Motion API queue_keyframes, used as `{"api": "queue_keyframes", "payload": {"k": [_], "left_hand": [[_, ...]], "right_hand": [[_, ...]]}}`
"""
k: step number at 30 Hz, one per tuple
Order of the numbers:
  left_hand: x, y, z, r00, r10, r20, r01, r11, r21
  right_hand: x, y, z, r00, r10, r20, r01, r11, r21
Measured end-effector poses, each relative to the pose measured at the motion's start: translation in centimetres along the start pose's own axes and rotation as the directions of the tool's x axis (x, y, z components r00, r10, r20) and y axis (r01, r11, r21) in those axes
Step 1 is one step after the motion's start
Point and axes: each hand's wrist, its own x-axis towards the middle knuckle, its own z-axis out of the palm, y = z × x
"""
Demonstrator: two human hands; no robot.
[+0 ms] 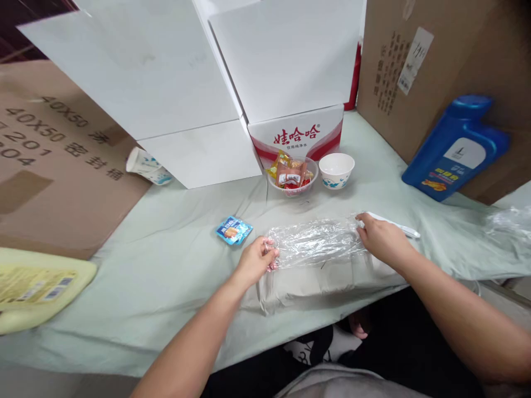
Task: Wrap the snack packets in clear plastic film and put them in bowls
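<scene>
A crinkled sheet of clear plastic (315, 243) lies stretched sideways near the table's front edge; I cannot tell whether it is a bag or a film. At its left end, my left hand (255, 258) pinches it between thumb and fingers. My right hand (385, 240) grips the opposite end with closed fingers. A slim white object (404, 228) lies beside the right hand, partly covered by it, so its kind is unclear. Left of the plastic rest small blue snack packets (233, 229). Behind it stand a clear bowl (296, 190) of wrapped snacks and a white paper cup (336, 171).
White boxes (219, 152) and a red-and-white carton (301, 135) line the back. Cardboard boxes flank the green-clothed table (166, 309). A blue bottle (454, 149) leans at the right, a yellow bottle (41, 290) sits at the left, and paper cups (148, 166) lie tipped.
</scene>
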Motion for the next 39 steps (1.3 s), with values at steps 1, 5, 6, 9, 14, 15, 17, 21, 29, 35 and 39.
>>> {"api": "queue_keyframes", "payload": {"k": [1, 5, 6, 9, 14, 15, 17, 21, 29, 35, 39], "left_hand": [[0.0, 0.0, 0.1, 1.0, 0.014, -0.008, -0.013, 1.0, 0.028], [-0.2, -0.3, 0.2, 0.996, 0.071, -0.044, -0.064, 0.986, 0.155], [-0.3, -0.3, 0.1, 0.995, 0.089, -0.043, -0.079, 0.977, 0.196], [-0.3, -0.1, -0.6, 0.973, 0.208, -0.095, -0.159, 0.913, 0.375], [2.0, 0.2, -2.0, 0.866, 0.449, -0.221, -0.238, 0.757, 0.609], [2.6, 0.2, -2.1, 0.864, 0.458, -0.21, -0.246, 0.747, 0.618], [3.8, 0.0, -1.9, 0.867, 0.467, -0.175, -0.268, 0.731, 0.628], [4.8, -0.1, -0.8, 0.865, 0.492, -0.099, -0.322, 0.696, 0.642], [4.6, 0.0, -1.1, 0.885, 0.433, -0.17, -0.26, 0.764, 0.59], [4.0, 0.2, -1.9, 0.803, 0.52, -0.291, -0.234, 0.724, 0.649], [3.3, 0.3, -1.4, 0.779, 0.619, -0.098, -0.404, 0.616, 0.676]], "right_hand": [[0.1, 0.0, 0.2, 1.0, 0.001, 0.024, 0.0, 0.999, -0.036], [0.3, -0.1, 0.9, 0.998, -0.022, 0.067, 0.03, 0.992, -0.12], [0.3, -0.2, 0.9, 0.997, -0.025, 0.069, 0.034, 0.991, -0.132], [0.3, -0.4, 1.0, 0.996, -0.029, 0.081, 0.041, 0.987, -0.156], [0.4, -0.5, 1.1, 0.995, -0.047, 0.083, 0.062, 0.98, -0.189], [0.4, -0.6, 1.1, 0.996, -0.045, 0.083, 0.06, 0.979, -0.195], [0.4, -0.7, 1.0, 0.995, -0.035, 0.09, 0.052, 0.978, -0.201], [0.4, -0.9, 0.8, 0.994, -0.031, 0.103, 0.05, 0.979, -0.197], [0.5, -0.7, 1.0, 0.994, -0.039, 0.105, 0.057, 0.983, -0.173], [0.5, -0.9, 1.1, 0.992, -0.04, 0.117, 0.06, 0.983, -0.173], [0.5, -0.9, 1.2, 0.994, -0.04, 0.104, 0.058, 0.981, -0.182]]}}
